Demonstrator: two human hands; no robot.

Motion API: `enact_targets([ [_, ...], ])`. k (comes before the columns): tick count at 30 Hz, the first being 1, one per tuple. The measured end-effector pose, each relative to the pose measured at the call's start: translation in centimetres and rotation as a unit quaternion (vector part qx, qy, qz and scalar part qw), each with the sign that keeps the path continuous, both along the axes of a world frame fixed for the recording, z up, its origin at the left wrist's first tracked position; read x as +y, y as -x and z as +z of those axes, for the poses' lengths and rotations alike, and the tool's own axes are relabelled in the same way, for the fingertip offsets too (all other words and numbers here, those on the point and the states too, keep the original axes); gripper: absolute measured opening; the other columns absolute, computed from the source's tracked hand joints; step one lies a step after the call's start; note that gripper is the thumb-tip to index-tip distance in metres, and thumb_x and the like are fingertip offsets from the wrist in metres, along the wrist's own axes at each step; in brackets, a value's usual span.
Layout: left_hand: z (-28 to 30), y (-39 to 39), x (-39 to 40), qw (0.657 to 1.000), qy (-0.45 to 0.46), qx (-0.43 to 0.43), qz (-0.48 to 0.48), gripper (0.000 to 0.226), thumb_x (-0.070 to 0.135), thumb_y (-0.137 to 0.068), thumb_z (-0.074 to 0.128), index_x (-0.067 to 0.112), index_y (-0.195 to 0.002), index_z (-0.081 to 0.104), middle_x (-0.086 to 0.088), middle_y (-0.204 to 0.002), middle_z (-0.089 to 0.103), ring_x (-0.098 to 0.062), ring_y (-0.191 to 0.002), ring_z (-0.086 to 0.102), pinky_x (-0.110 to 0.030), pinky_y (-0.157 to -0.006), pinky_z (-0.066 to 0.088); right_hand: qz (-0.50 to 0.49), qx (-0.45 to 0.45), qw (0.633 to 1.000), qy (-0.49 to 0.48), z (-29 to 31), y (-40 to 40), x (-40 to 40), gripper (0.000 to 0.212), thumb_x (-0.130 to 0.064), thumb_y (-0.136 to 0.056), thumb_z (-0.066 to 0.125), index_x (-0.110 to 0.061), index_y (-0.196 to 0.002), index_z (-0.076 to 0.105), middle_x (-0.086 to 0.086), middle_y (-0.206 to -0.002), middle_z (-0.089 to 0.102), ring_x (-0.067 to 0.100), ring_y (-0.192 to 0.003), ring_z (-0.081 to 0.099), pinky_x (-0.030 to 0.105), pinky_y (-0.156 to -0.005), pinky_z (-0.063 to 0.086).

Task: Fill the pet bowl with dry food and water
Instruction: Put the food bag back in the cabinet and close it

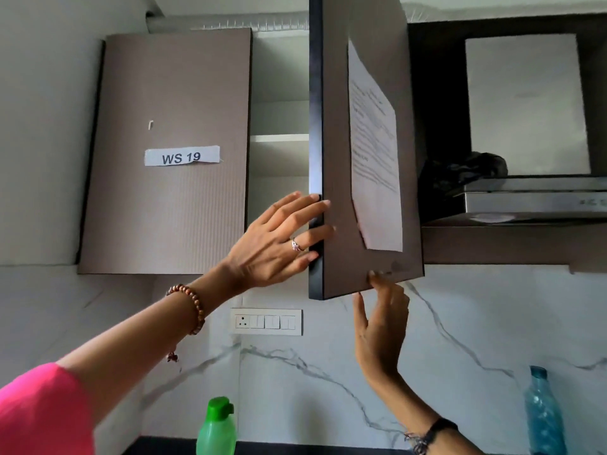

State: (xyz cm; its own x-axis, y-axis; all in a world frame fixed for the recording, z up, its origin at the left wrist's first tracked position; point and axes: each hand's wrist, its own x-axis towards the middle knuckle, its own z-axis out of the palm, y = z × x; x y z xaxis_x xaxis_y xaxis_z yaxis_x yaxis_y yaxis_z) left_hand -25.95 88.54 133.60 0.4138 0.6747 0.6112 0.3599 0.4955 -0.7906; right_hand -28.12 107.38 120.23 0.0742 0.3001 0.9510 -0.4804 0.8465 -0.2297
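I look up at a wall cabinet whose right door [338,159] stands swung out towards me, with a printed sheet [374,149] taped to its front. My left hand [279,241] lies with straight fingers against the door's dark free edge. My right hand [381,320] is under the door's lower corner, its fingertips touching the bottom edge. Inside the cabinet [279,126] I see white shelves with nothing showing on them. A green bottle [216,425] and a blue bottle [542,412] stand below. No pet bowl or food is in view.
The left cabinet door [170,198] is closed and carries a label reading WS 19. A steel chimney hood [532,198] hangs at the right. A switch panel [266,321] sits on the marble-patterned wall [312,372].
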Motion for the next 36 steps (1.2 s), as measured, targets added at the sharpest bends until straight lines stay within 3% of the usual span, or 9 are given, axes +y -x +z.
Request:
enact_targets([
  [5,-0.5,4.7,-5.6,0.997,-0.015,-0.02,0.078,0.045,0.039,-0.1,0.016,0.023,-0.139,0.03,-0.007,-0.144,0.028,-0.01,-0.145,0.001,-0.039,-0.116,0.013,-0.021,-0.039,0.997,-0.068,0.0,2.9,-1.9,0.034,-0.031,-0.091,0.046,-0.018,-0.122,0.054,0.006,-0.117,0.058,0.019,-0.116,0.05,0.033,-0.091,0.043],
  [8,-1.1,7.7,-8.4,0.991,-0.022,-0.035,0.127,0.05,0.043,-0.099,0.018,0.03,-0.147,0.01,-0.006,-0.147,0.026,-0.016,-0.145,0.008,-0.04,-0.116,0.011,-0.046,-0.068,0.99,-0.113,0.0,5.2,-3.0,0.04,-0.028,-0.089,0.045,-0.018,-0.126,0.052,0.009,-0.122,0.056,0.026,-0.113,0.053,0.039,-0.091,0.049],
  [13,-1.8,12.0,-10.2,0.985,-0.04,-0.044,0.162,0.048,0.041,-0.099,0.02,0.018,-0.141,0.03,-0.015,-0.145,0.038,-0.027,-0.135,0.031,-0.044,-0.115,0.013,-0.11,-0.071,0.982,-0.135,0.3,8.6,-4.4,0.048,-0.021,-0.084,0.043,-0.014,-0.13,0.054,0.015,-0.131,0.055,0.023,-0.102,0.046,0.041,-0.084,0.053],
  [18,-1.8,16.0,-11.4,0.982,-0.039,-0.061,0.172,0.048,0.042,-0.099,0.021,0.019,-0.139,0.034,-0.013,-0.145,0.038,-0.027,-0.136,0.029,-0.047,-0.115,0.014,-0.197,-0.078,0.957,-0.199,0.4,11.3,-4.0,0.054,-0.015,-0.082,0.037,-0.014,-0.133,0.053,0.013,-0.134,0.055,0.026,-0.112,0.058,0.043,-0.1,0.039],
  [23,-2.3,20.3,-12.1,0.97,-0.061,-0.077,0.223,0.049,0.042,-0.099,0.017,0.022,-0.144,0.022,-0.008,-0.149,0.031,-0.017,-0.145,0.004,-0.046,-0.117,0.009,-0.219,-0.131,0.939,-0.229,1.3,13.6,-4.5,0.055,-0.016,-0.079,0.035,-0.013,-0.128,0.058,0.016,-0.127,0.06,0.028,-0.108,0.062,0.047,-0.094,0.048],
  [26,-2.5,22.3,-12.1,0.962,-0.072,-0.082,0.248,0.049,0.041,-0.1,0.016,0.021,-0.143,0.026,-0.008,-0.149,0.034,-0.014,-0.145,-0.007,-0.046,-0.117,0.008,-0.243,-0.158,0.926,-0.243,1.5,14.9,-4.7,0.056,-0.017,-0.077,0.034,-0.012,-0.127,0.058,0.018,-0.126,0.06,0.029,-0.104,0.063,0.048,-0.091,0.05],
  [31,-2.6,25.0,-11.9,0.947,-0.075,-0.085,0.3,0.05,0.042,-0.1,0.014,0.021,-0.14,0.034,-0.007,-0.148,0.037,-0.02,-0.144,0.002,-0.05,-0.116,0.012,-0.284,-0.168,0.902,-0.278,1.8,16.9,-4.3,0.066,-0.014,-0.063,0.074,-0.011,-0.127,0.059,0.02,-0.125,0.06,0.029,-0.098,0.065,0.048,-0.09,0.051],
  [33,-2.6,25.8,-11.6,0.945,-0.077,-0.09,0.306,0.051,0.044,-0.099,0.014,0.02,-0.141,0.033,-0.008,-0.148,0.038,-0.021,-0.144,0.005,-0.05,-0.116,0.011,-0.299,-0.174,0.894,-0.285,2.0,17.4,-4.2,0.068,-0.014,-0.061,0.076,-0.012,-0.126,0.059,0.019,-0.124,0.061,0.028,-0.096,0.065,0.048,-0.09,0.051],
  [36,-2.9,27.4,-11.3,0.941,-0.085,-0.1,0.312,0.053,0.045,-0.098,0.013,0.019,-0.143,0.026,-0.007,-0.149,0.034,-0.018,-0.144,-0.013,-0.051,-0.115,0.006,-0.316,-0.191,0.883,-0.29,1.9,18.5,-4.1,0.068,-0.016,-0.061,0.078,-0.013,-0.126,0.059,0.019,-0.125,0.06,0.027,-0.095,0.065,0.047,-0.09,0.051],
])
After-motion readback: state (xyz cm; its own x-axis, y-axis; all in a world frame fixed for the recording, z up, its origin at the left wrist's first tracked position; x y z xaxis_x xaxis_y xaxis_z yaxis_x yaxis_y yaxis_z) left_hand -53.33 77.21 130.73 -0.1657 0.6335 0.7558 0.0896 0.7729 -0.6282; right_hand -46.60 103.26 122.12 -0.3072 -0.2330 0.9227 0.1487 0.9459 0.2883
